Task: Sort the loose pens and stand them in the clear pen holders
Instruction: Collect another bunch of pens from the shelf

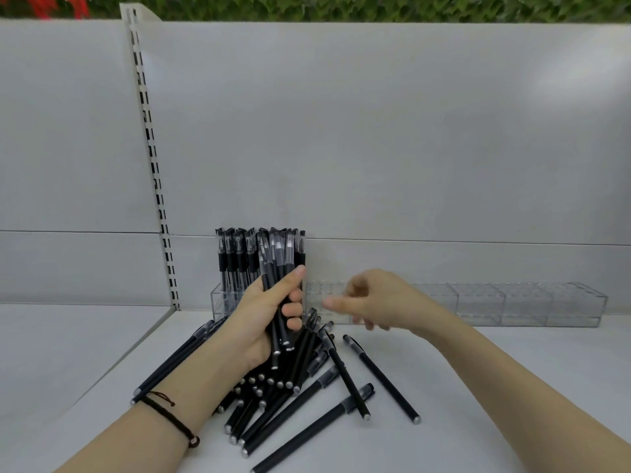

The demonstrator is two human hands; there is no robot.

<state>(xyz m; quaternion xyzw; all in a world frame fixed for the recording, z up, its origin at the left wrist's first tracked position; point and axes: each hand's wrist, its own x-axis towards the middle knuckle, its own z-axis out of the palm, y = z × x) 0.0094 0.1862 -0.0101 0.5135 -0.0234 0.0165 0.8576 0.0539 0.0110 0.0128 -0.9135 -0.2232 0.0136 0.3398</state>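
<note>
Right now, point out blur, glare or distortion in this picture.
Head view: the right hand is motion-blurred, the left hand and its pen bundle are sharp; the slotted upright bows from the wide lens; a soft bright patch on the back panel.

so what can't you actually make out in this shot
Head view only:
- right hand: motion blur, so it is unclear whether its fingers hold anything.
- leftmost pen holder: largely behind the left hand and its bundle of pens; free slots not visible.
- loose pens: partly under the left forearm, so no count.
- one pen: end cut off by the bottom edge.
- print on the pens: too small.
</note>
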